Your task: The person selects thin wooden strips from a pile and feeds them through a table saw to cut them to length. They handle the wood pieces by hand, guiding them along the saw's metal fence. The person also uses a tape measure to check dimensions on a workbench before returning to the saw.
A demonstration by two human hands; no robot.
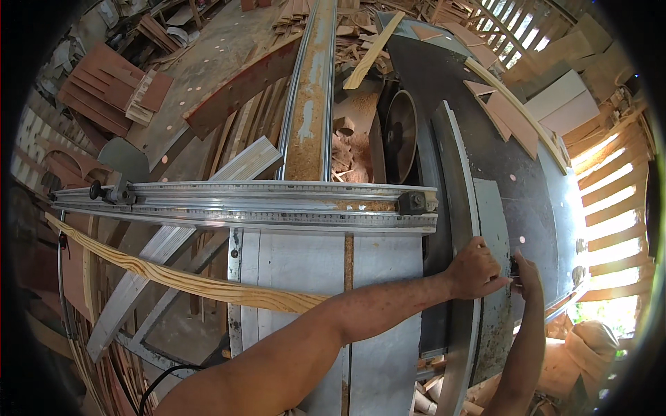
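The left hand (475,272) curls at the metal fence (454,161), right of the saw blade (401,128), the right hand (528,277) beside the grey plate (491,215); I cannot tell either grip, but uneven pressure could skew the fence.

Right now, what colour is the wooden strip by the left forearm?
The wooden strip is pale yellow with brown grain; clearest in the head view.

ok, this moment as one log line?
left hand: curled, at metal fence | right hand: by grey plate | round blade: beyond ruled rail
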